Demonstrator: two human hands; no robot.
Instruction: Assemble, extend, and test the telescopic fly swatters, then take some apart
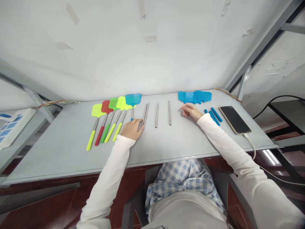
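Observation:
My left hand (131, 129) lies low over the table, fingers stretched toward two metal rods (145, 114) that lie close together; fingertips and thumb are at their near ends. Beneath this hand, the handle of a blue fly swatter (133, 99) is mostly hidden. Two more metal rods, one at the middle (157, 115) and another farther right (169, 113), lie apart from each other. My right hand (190, 111) hovers or rests near the blue swatter heads (194, 97), its fingers loosely bent and apart, with nothing visible in them. Several blue handle grips (213, 116) lie beside its wrist.
Left of my left hand lie several fly swatters: yellow (90, 140), red (99, 135), green (105, 133) and more yellow ones. A phone (234, 120) with a white cable (250, 141) lies at right. The wall (157, 63) borders the table's (59, 152) back edge.

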